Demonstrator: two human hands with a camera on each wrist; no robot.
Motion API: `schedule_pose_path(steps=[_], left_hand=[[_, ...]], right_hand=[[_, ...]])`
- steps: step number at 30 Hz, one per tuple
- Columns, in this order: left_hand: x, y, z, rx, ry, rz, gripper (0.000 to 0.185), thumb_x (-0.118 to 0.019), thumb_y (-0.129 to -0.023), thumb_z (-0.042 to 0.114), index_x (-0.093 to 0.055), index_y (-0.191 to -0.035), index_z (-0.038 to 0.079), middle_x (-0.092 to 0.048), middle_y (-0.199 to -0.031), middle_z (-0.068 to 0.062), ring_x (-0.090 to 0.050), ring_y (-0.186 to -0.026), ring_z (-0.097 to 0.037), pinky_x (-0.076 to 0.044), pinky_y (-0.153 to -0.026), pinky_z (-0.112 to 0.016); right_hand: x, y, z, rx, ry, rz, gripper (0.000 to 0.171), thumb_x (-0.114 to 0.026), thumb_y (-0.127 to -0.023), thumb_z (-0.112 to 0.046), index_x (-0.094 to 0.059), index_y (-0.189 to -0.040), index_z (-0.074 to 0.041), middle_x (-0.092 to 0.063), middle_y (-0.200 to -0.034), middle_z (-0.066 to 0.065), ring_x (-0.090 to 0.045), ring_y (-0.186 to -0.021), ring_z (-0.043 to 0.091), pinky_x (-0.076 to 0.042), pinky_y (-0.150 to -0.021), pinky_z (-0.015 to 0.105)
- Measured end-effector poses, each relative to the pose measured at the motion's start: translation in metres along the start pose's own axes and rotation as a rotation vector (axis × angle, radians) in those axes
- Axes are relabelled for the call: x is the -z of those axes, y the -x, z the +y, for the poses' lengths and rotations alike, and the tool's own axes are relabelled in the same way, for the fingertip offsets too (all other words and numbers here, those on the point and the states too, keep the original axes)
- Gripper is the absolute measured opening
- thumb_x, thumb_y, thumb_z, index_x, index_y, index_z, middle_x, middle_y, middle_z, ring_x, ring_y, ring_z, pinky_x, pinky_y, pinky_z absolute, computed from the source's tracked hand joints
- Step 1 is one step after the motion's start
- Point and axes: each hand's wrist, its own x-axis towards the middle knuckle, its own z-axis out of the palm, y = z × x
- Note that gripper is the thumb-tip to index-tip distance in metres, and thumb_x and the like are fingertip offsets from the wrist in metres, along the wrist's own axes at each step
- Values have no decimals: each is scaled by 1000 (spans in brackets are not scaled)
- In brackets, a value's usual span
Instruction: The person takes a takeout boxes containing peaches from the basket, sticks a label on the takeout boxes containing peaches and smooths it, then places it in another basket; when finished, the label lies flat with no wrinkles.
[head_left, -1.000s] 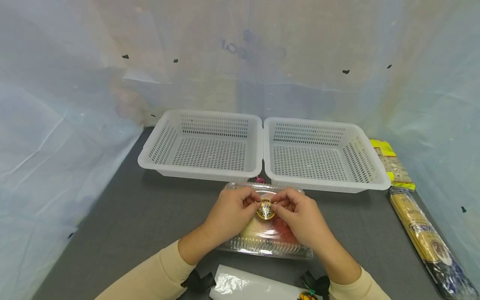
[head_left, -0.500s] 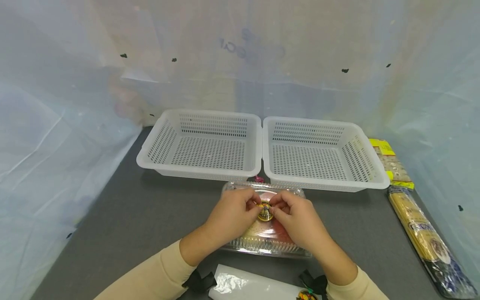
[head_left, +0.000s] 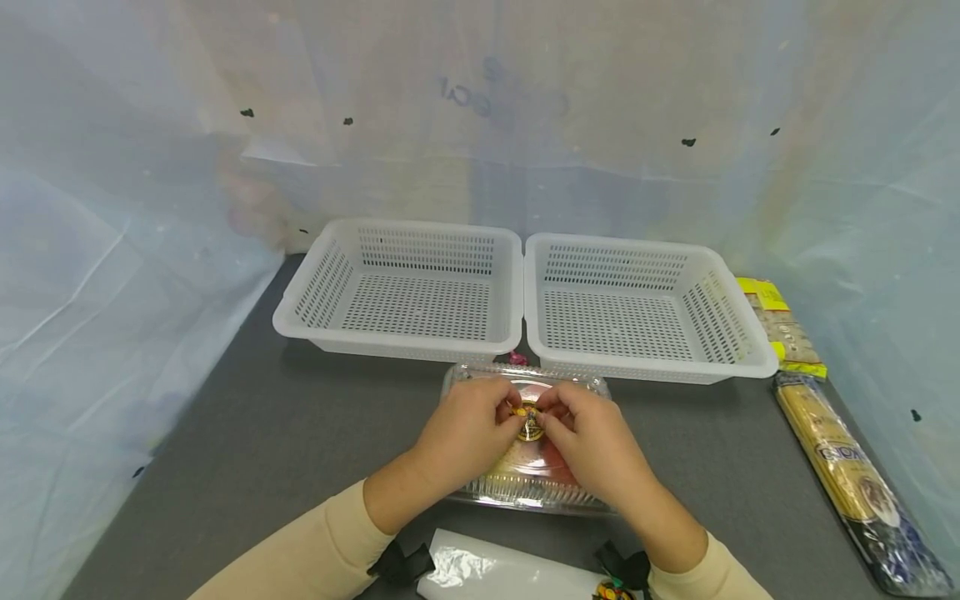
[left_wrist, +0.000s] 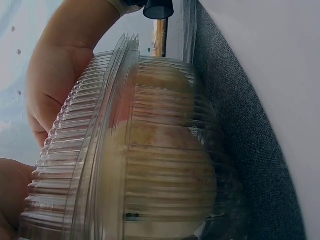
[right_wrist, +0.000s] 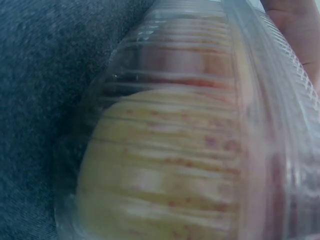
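In the head view, my left hand [head_left: 467,433] and right hand [head_left: 596,437] meet over a clear ribbed plastic clamshell box [head_left: 525,492]. Thumb and index finger of each hand pinch at opposite sides of a small round gold-and-black sticker [head_left: 530,427] over the middle of the lid; the fingertips partly cover it. Through the box wall in the left wrist view shows round pale yellow fruit [left_wrist: 165,170], with my left hand [left_wrist: 65,60] beyond the lid. The right wrist view has yellow fruit with red flecks [right_wrist: 160,170] close up, and part of a hand [right_wrist: 300,30] at the top right.
Two white perforated baskets [head_left: 408,346] [head_left: 652,367] stand side by side behind the box. Right of them lie a yellow-topped packet [head_left: 787,329] and a long pasta-like packet [head_left: 843,467]. A shiny white sheet [head_left: 502,571] with another round sticker [head_left: 613,591] lies in front.
Both hands stay over the lid with only slight finger movement. The fingertips have closed in a little over the round sticker, so less of it shows. The box and baskets have not visibly moved.
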Motion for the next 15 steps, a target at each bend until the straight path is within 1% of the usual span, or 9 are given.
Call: schedule_pose_path(steps=[5,10,15], left_hand=[[-1,0,0,-10,-17,1,15,-84,-88,2,-72,-88,11,-54,-76,8,-52,-69,-10,-47,-59,-27],[-1,0,1,4,-23,-13,14,-83,-89,2,-73,-89,11,-55,-77,8,-53,-70,-10,-48,-59,-27],[-1,0,1,17,-26,-21,11,-81,-91,0,-75,-92,10,-57,-79,7,-54,-71,-11,-49,-59,-27]], right_hand=[[-1,-1,1,36,64,10,11,-80,-99,-4,-75,-102,-13,-66,-84,-9,-59,-71,8,-53,-64,31],[-2,0,2,62,100,15,12,-82,-98,-5,-75,-102,-14,-64,-85,-9,-57,-73,8,-52,-66,32],[-3,1,0,68,122,11,12,-83,-97,-6,-75,-103,-13,-61,-84,-9,-57,-73,7,-53,-68,34]])
